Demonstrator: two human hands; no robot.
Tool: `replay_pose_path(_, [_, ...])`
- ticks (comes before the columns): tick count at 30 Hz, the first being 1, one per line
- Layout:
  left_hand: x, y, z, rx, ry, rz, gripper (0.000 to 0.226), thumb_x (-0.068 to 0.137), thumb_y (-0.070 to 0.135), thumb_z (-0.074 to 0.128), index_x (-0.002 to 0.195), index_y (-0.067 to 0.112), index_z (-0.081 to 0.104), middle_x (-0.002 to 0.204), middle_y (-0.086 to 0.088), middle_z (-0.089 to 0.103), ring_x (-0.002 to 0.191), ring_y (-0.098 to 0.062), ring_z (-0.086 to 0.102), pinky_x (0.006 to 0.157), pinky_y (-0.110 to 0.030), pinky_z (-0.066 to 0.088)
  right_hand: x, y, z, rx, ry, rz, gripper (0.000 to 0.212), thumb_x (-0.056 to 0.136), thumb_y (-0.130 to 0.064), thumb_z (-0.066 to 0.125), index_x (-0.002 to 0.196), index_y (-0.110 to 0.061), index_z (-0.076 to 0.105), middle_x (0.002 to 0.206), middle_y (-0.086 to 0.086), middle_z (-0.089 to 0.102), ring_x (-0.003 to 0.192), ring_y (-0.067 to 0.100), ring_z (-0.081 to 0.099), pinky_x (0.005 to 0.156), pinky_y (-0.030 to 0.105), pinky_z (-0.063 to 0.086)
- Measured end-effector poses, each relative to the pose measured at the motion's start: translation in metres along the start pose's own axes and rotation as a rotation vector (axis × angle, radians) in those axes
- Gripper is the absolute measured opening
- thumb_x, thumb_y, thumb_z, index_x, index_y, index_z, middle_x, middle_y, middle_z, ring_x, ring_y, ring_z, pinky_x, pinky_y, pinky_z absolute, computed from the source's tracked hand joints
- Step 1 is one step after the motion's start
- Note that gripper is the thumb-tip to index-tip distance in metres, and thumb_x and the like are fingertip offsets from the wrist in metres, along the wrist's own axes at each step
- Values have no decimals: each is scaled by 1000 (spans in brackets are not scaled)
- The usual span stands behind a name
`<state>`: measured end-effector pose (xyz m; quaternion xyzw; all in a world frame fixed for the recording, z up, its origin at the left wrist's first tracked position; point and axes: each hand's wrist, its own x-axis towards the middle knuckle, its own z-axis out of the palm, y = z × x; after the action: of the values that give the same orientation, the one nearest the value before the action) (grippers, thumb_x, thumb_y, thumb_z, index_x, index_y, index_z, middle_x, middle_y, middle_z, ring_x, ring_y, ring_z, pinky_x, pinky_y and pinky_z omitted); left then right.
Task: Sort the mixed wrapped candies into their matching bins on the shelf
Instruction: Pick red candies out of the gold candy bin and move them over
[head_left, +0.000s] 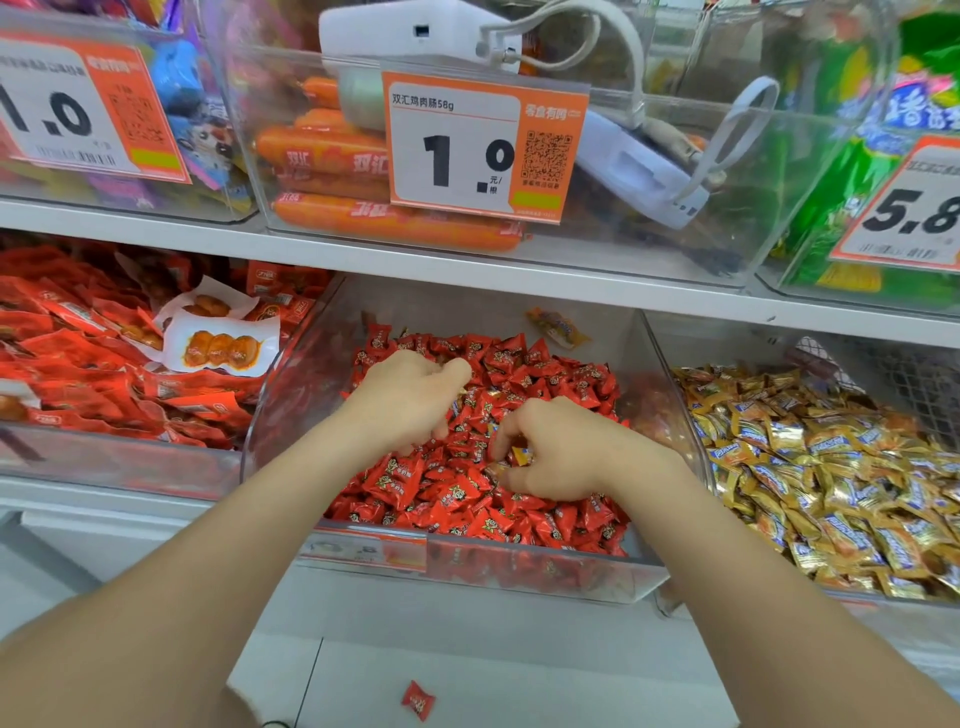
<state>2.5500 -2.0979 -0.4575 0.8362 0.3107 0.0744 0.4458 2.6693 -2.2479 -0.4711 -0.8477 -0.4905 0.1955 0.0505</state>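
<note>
Both our hands are down in the middle bin (649, 374), the see-through one full of red candies (550, 374).

Our right hand (561, 452) is near the front of the pile. Its thumb and first finger are bent close together and they pinch a small yellow candy (521, 456). The other fingers are curled under and rest on the red candies.

Our left hand (410, 400) is a little farther back. Its fingers (441, 431) are curled and point down, with the tips pushed in among the red candies. The thumb is bent over the top. Something shiny shows just under the thumb, but we cannot tell if this hand has hold of anything.

The two hands are near each other but do not touch.

Just beside, on the right, is the right bin (675, 603) with a heap of gold candies (831, 467). On the left, the left bin (104, 462) holds flat red packets (78, 353).

At the back of the middle bin one orange packet (558, 327) lies against the wall, apart from the pile.

One single red candy (418, 700) lies alone on the white ledge (519, 675) below the bins, between our arms.

On the shelf above we see orange sausages (322, 150) and a price tag (483, 145).
</note>
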Motion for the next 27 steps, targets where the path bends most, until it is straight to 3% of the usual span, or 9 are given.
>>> replay_pose_path(3, [1,3,4,-24,-56,-3,35,99,33,53,85,10,76,68,-4,76,47,-14,51,45,-23,43,-2,-4,2,-32,-38,27,45,79,-48,82,120,-34,74,98,-9,60,98,19,61,86,41,59])
replay_pose_path(6, [5,-1,9,25,-97,43,25,99,24,57,88,17,78,72,-2,77,47,-12,53,44,-21,41,1,-9,5,-83,46,46,31,79,-46,82,106,-33,77,99,-6,64,101,21,62,81,41,60])
replay_pose_path(9, [10,-5,13,176,-73,149,26,100,23,56,85,18,78,78,4,78,57,-2,66,55,-20,47,-2,-7,0,-24,113,65,15,81,-38,77,93,-29,78,77,-7,64,82,19,63,70,36,57])
replay_pose_path(11, [14,-7,15,298,-65,193,24,101,23,52,86,22,72,81,4,74,73,-14,70,62,-30,51,-7,-2,-8,59,164,99,14,81,-36,72,78,-23,73,62,-7,60,67,18,61,64,35,55])
replay_pose_path(17, [20,-6,33,626,-7,262,47,103,58,50,79,21,68,74,3,67,72,-22,65,56,-30,39,-30,8,-24,143,412,186,40,96,-45,55,70,-14,54,66,4,61,67,27,60,61,36,43])
replay_pose_path(20, [26,-2,40,697,-14,291,21,103,42,55,106,36,75,109,2,73,94,-26,69,66,-32,42,-38,8,-23,158,543,151,47,99,-46,53,63,-15,50,56,5,54,58,28,56,57,34,40])
replay_pose_path(22, [30,-1,44,748,-63,283,33,102,31,55,131,41,67,134,-2,67,113,-31,67,76,-36,47,-41,9,-21,195,563,136,45,95,-40,54,62,-12,43,53,5,46,49,26,47,53,32,36])
replay_pose_path(25, [34,-2,52,877,-153,252,48,104,24,53,151,34,48,139,-8,62,120,-37,63,81,-44,50,-42,15,-18,176,589,142,39,90,-33,55,63,-7,44,52,5,43,47,25,42,49,38,45])
replay_pose_path(27, [36,-3,55,902,-166,219,49,105,29,58,152,28,42,134,-9,62,117,-37,65,75,-42,48,-45,15,-17,146,555,141,25,90,-27,56,75,-9,63,57,4,55,54,26,57,57,39,54])
